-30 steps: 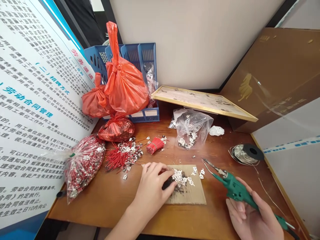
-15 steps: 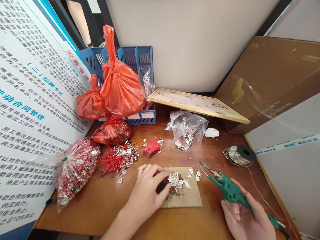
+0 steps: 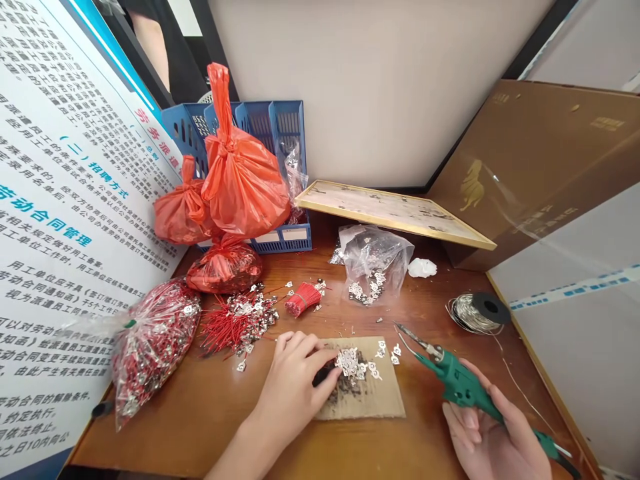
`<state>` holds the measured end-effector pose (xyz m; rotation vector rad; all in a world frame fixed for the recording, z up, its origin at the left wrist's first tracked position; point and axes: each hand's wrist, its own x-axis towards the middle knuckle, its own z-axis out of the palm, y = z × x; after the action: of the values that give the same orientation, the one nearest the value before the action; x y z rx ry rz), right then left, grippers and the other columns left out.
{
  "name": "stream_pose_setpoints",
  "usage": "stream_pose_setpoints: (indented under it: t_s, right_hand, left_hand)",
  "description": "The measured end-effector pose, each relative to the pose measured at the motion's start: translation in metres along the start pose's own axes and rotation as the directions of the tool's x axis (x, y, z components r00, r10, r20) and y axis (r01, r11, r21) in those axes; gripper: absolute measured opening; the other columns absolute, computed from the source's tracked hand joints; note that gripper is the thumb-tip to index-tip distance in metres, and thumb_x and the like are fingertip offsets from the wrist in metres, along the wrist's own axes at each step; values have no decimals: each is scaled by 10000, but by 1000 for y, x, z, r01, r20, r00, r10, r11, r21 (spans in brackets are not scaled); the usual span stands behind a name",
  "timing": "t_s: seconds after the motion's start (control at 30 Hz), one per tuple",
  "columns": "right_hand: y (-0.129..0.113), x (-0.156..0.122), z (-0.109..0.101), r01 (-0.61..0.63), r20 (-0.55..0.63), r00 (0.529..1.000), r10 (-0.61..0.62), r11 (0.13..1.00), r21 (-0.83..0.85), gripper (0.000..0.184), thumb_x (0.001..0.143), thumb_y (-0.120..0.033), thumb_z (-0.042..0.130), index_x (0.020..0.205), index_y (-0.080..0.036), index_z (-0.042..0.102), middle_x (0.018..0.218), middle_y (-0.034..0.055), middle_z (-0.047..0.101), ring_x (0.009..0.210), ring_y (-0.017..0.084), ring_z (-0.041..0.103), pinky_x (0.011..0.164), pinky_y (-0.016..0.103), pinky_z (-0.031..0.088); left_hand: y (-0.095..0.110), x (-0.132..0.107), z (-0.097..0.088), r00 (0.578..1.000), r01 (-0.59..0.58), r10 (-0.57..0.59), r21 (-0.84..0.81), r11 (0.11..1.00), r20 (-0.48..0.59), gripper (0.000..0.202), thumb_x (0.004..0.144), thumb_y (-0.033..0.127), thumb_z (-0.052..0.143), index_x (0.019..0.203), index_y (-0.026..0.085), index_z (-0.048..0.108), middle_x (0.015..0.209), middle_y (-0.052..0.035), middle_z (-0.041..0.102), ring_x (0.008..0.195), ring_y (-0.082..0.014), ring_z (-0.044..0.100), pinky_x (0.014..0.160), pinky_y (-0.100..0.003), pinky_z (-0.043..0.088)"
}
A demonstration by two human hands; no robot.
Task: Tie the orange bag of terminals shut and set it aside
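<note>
My left hand [image 3: 293, 390] rests on the left edge of a scorched cardboard pad [image 3: 373, 400], fingertips touching a small heap of silver metal terminals [image 3: 354, 364] and pinching something small and dark there. My right hand [image 3: 493, 440] holds a green soldering iron [image 3: 463, 385] by its handle, the metal tip pointing up-left just past the pad's right edge. A spool of solder wire [image 3: 479, 312] lies behind the iron.
Loose red wires with terminals [image 3: 235, 321], a tied red wire bundle [image 3: 302, 299], a clear bag of red wires [image 3: 153, 343], orange bags [image 3: 243, 177], a blue file rack [image 3: 287, 130], a clear bag of terminals [image 3: 373, 263], a framed board [image 3: 395, 210], a brown box [image 3: 545, 167], a printed poster [image 3: 60, 213].
The view shifted slightly; both hands stay in nearly the same place, my left fingers working at the terminal heap, the soldering iron held steady.
</note>
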<state>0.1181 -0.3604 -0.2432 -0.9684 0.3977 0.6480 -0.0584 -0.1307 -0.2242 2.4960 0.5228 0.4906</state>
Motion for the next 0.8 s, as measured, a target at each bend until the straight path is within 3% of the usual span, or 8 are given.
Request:
stream_pose_setpoints:
  t_s: [0.23, 0.43, 0.57, 0.8]
  right_hand:
    - [-1, -1, 3, 0, 1, 1000, 0, 1000, 1, 396, 783, -422, 805, 1103, -189, 797, 498, -7, 447, 463, 98, 338, 409, 183, 383]
    - [-5, -12, 13, 10, 71, 997, -9, 1000, -8, 334, 847, -407, 793, 1101, -191, 798, 538, 1, 496, 498, 100, 374, 461, 177, 421]
    - [-6, -7, 8, 4, 50, 999, -2, 999, -53, 369, 780, -439, 824, 1070, -211, 804, 514, -4, 468, 483, 104, 364, 437, 185, 398]
    - [-5, -6, 5, -15, 70, 997, 17, 999, -39, 350, 858, -441, 758, 1122, -212, 782, 538, -6, 467, 504, 107, 339, 463, 184, 423]
  left_hand:
    - [-2, 1, 2, 1000, -18, 18, 4, 1000, -6, 102, 944, 236, 724, 1024, 279, 770, 892, 6, 678, 847, -181, 575, 875, -391, 341]
    - [-2, 2, 2, 1000, -8, 8, -8, 1000, 23, 118, 943, 216, 714, 1028, 273, 772, 903, -6, 682, 855, -187, 584, 878, -396, 352]
    - [-3, 2, 3, 1000, -16, 17, -22, 1000, 23, 131, 942, 207, 719, 1041, 275, 770, 903, -2, 678, 858, -185, 581, 875, -389, 346]
    - [-3, 2, 2, 1000, -21, 22, -46, 999, 15, 127, 932, 216, 739, 1043, 273, 765, 909, 0, 680, 856, -184, 581, 862, -377, 330]
